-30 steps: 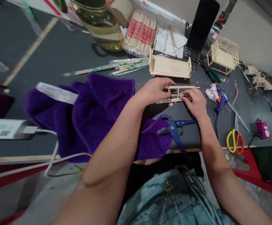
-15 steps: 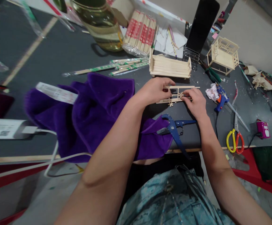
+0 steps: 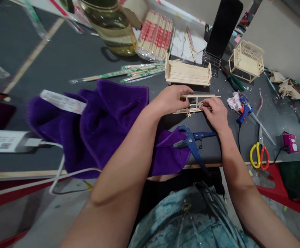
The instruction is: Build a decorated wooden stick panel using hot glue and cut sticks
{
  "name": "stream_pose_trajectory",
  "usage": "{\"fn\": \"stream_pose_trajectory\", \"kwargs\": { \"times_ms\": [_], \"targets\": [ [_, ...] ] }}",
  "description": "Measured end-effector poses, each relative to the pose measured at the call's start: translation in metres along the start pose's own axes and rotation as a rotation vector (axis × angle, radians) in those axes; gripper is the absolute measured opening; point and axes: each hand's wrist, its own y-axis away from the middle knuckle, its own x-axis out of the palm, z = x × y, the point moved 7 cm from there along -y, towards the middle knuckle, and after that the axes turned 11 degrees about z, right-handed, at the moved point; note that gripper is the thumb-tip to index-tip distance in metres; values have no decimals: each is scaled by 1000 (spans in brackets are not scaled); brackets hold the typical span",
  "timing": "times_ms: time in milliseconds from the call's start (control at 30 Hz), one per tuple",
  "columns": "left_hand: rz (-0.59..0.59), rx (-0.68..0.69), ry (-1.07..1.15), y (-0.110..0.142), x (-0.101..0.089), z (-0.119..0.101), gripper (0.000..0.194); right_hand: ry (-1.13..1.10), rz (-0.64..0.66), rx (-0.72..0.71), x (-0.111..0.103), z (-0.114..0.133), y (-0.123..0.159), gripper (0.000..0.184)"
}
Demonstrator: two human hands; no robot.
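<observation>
Two bare hands are gripping one small wooden stick frame (image 3: 197,103) lying on the dark grey table (image 3: 69,62), slightly right of centre. The left hand (image 3: 171,99) is closing its fingers and thumb on the frame's 9 o'clock end. The right hand (image 3: 215,112) is pinching the lower rail toward the frame's 3 o'clock end, fingertips together on the wood.

At 12 o'clock from the frame, a finished stick bench (image 3: 187,73) is standing just beside it. At 6 o'clock, blue-handled cutters (image 3: 191,143) are lying partly on a purple towel (image 3: 100,120), which is spreading toward 9 o'clock under the left forearm. At 3 o'clock, a blue glue gun (image 3: 243,109) is resting near a crumpled tissue (image 3: 233,101). Scissors with yellow and red handles (image 3: 260,151) are lying toward 4 o'clock. A stick-built cabinet model (image 3: 247,60) is standing at 1 o'clock, and a wrapped bundle of chopsticks (image 3: 155,36) is lying at 11 o'clock beside a glass jar (image 3: 108,24).
</observation>
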Motion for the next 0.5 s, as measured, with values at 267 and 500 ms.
{"fn": "stream_pose_trajectory", "kwargs": {
  "times_ms": [267, 500],
  "targets": [
    [-2, 18, 0, 0, 0, 0, 49, -6, 21, 14, 1, -1, 0, 5],
    [1, -1, 8, 0, 1, 1, 51, -5, 23, 19, 1, -2, 0, 3]
  ]
}}
